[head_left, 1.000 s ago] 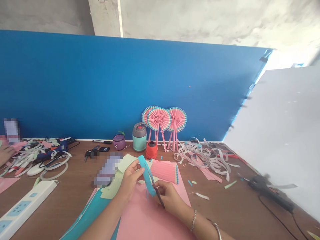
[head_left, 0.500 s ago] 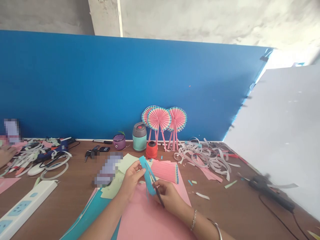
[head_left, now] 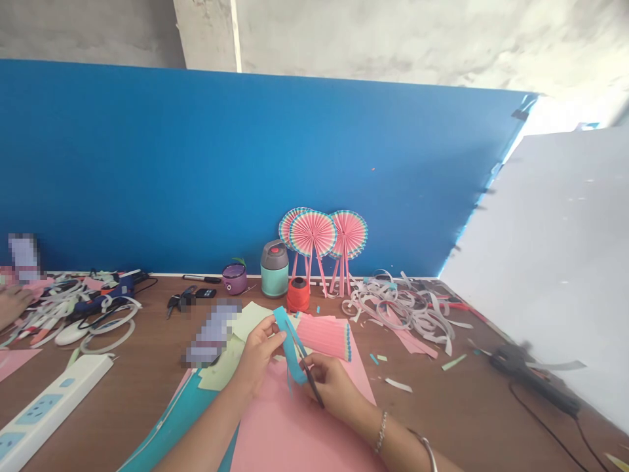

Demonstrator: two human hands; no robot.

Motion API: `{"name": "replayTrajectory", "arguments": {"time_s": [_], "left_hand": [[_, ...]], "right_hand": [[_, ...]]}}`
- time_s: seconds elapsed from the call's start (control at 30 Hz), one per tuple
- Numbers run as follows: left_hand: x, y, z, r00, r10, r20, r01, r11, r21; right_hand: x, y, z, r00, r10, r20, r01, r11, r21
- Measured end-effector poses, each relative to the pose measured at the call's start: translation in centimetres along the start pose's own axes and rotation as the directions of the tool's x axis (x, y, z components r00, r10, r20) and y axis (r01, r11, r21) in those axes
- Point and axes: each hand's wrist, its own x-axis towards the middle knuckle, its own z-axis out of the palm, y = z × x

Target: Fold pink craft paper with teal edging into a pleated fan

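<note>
My left hand [head_left: 259, 349] pinches the upper end of a blue paper strip [head_left: 291, 351] between thumb and fingers. Closed round the handles of a pair of scissors [head_left: 315, 388] is my right hand [head_left: 334, 388]; the blades reach up along the strip, and a narrow sliver of blue runs beside the wider piece. Both hands are above a large pink paper sheet [head_left: 299, 432]. A pleated pink paper piece [head_left: 322, 337] with a blue and pale-coloured edge lies just beyond them.
Three pink paper fans [head_left: 313, 235] stand against the blue partition [head_left: 171, 164], beside a red thread spool [head_left: 297, 296] and a teal flask [head_left: 274, 272]. Curled white strips [head_left: 413, 308] and a glue gun [head_left: 531, 377] lie right. A power strip [head_left: 54, 400] and another person's hand [head_left: 12, 305] are left.
Hands, scissors and blue strip stay almost in place. A slight shift of the strip and its thin sliver between the blades shows; nothing is let go.
</note>
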Motion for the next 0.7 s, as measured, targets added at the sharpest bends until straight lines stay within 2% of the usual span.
{"name": "replayTrajectory", "arguments": {"time_s": [0.7], "left_hand": [[0.19,-0.19,-0.28,1.0,-0.008,0.026,0.008,1.0,0.006]], "right_hand": [[0.24,0.58,-0.09,1.0,0.0,0.004,0.0,1.0,0.012]]}}
